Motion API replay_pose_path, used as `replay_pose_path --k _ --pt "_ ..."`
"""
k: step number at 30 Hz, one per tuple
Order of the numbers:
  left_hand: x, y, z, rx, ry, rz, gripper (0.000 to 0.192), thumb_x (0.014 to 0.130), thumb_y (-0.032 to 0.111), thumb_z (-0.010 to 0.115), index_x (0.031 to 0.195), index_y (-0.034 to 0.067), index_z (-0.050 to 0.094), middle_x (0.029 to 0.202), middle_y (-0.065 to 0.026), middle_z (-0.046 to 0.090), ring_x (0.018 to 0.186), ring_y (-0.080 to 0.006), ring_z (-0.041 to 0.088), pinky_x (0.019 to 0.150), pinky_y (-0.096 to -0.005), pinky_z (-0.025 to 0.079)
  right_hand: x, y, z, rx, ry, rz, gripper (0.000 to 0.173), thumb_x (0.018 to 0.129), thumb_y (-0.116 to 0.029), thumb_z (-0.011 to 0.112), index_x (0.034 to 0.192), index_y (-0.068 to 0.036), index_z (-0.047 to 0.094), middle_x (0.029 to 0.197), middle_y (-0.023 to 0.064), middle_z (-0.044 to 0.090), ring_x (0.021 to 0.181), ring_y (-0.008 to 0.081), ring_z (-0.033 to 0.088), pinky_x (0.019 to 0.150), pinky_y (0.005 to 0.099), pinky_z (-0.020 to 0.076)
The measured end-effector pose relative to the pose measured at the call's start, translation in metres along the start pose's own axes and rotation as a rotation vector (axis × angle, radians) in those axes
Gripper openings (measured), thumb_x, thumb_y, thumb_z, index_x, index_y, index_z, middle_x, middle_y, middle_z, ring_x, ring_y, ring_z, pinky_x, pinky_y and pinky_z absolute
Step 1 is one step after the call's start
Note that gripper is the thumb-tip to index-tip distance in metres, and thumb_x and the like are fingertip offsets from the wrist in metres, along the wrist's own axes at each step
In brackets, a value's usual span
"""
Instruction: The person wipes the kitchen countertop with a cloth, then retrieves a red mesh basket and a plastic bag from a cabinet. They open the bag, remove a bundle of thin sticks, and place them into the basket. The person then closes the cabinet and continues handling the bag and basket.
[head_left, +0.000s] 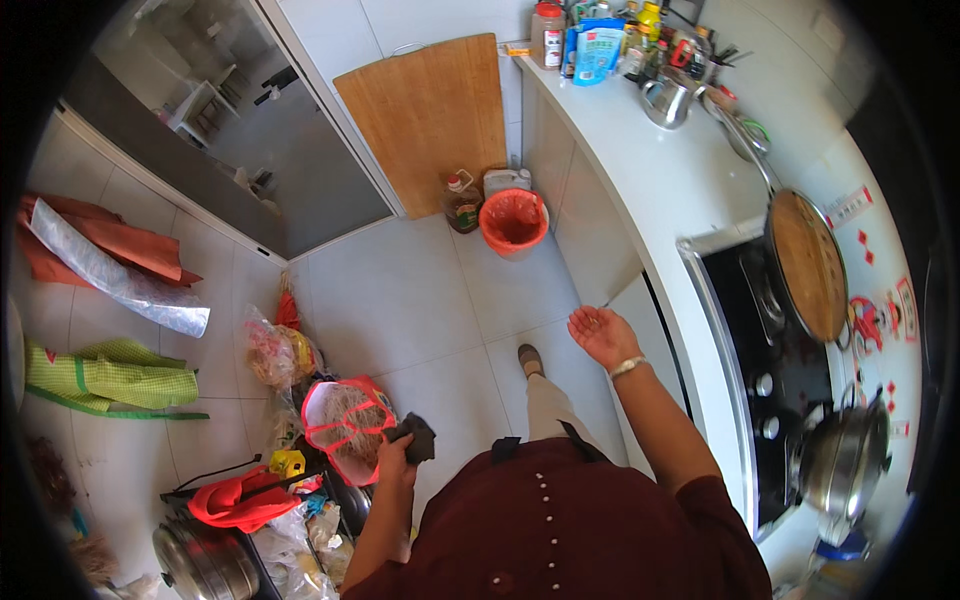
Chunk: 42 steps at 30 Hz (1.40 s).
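Note:
In my left hand (396, 456) is a dark, folded cloth (420, 436). That hand is beside a red-and-white bag (319, 409) filled with dry, stringy, noodle-like strands (352, 424). My right hand (606, 337) reaches forward on the other side, palm up, with nothing visible in it. A bracelet (628, 367) circles that wrist, close to the front of the white counter (637, 202). Ahead on the floor stands a waste bin with a red liner (514, 221).
A large wooden board (427, 112) leans by the glass door (300, 165), behind an oil bottle (463, 202). To the right, a gas stove (724, 300) carries a wok with a wooden lid (808, 266) and a steel pot (844, 465). At left, a cluttered rack holds a lidded pot (206, 559).

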<state>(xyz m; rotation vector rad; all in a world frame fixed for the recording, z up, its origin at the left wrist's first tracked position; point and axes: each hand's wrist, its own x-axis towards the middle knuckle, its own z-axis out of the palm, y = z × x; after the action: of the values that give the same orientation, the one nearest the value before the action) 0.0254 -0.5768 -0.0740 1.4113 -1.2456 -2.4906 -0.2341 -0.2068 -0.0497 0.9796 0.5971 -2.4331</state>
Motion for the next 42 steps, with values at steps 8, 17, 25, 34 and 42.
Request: replay_pose_path --k 8,17,25,34,42 --pt "0.013 0.027 0.057 -0.243 0.246 0.008 0.03 0.08 -0.008 0.051 0.109 -0.001 0.055 0.101 -0.0121 0.062 0.09 -0.0268 0.063 0.081 -0.0391 0.054 0.197 -0.069 0.124 -0.246 0.073 -0.011 0.028 0.091 -0.023 0.047 0.101 0.002 0.053 0.1 0.0159 0.055 0.099 0.0282 0.054 0.092 0.0446 0.045" --pt "0.007 0.067 0.1 -0.354 0.311 0.1 0.035 0.081 -0.006 0.052 0.116 0.002 0.053 0.106 -0.0112 0.06 0.097 -0.0249 0.06 0.087 -0.0383 0.051 0.286 -0.1 0.231 -0.711 -0.045 -0.075 0.082 0.094 -0.051 0.042 0.146 0.003 0.009 0.153 0.0183 0.014 0.139 0.036 0.017 0.113 0.0452 0.0139" --pt "0.051 0.096 0.104 -0.395 0.266 0.151 0.044 0.081 -0.004 0.052 0.124 -0.001 0.049 0.115 -0.0164 0.059 0.105 -0.0302 0.06 0.091 -0.0415 0.05 0.343 -0.125 0.207 -1.29 -0.045 -0.344 0.042 0.094 -0.028 0.046 0.124 0.003 0.044 0.124 0.0162 0.051 0.116 0.0306 0.05 0.097 0.0436 0.043" --pt "0.127 0.161 0.135 -0.267 0.033 0.009 0.029 0.083 -0.002 0.057 0.112 -0.004 0.055 0.105 -0.013 0.062 0.097 -0.0251 0.062 0.089 -0.0385 0.05 0.245 -0.125 0.266 -0.938 0.023 -0.331 0.059 0.092 -0.021 0.054 0.143 -0.011 0.027 0.148 0.0167 0.024 0.134 0.0348 0.027 0.104 0.0532 0.0336" --pt "0.165 0.193 0.152 -0.163 -0.165 -0.099 0.028 0.086 0.003 0.056 0.114 -0.001 0.057 0.106 -0.0115 0.063 0.095 -0.0227 0.062 0.086 -0.036 0.051 0.174 -0.053 0.298 -1.137 -0.062 -0.354 0.065 0.095 -0.036 0.049 0.149 -0.021 0.017 0.156 0.0084 0.008 0.139 0.0374 0.017 0.1 0.0566 0.0345"
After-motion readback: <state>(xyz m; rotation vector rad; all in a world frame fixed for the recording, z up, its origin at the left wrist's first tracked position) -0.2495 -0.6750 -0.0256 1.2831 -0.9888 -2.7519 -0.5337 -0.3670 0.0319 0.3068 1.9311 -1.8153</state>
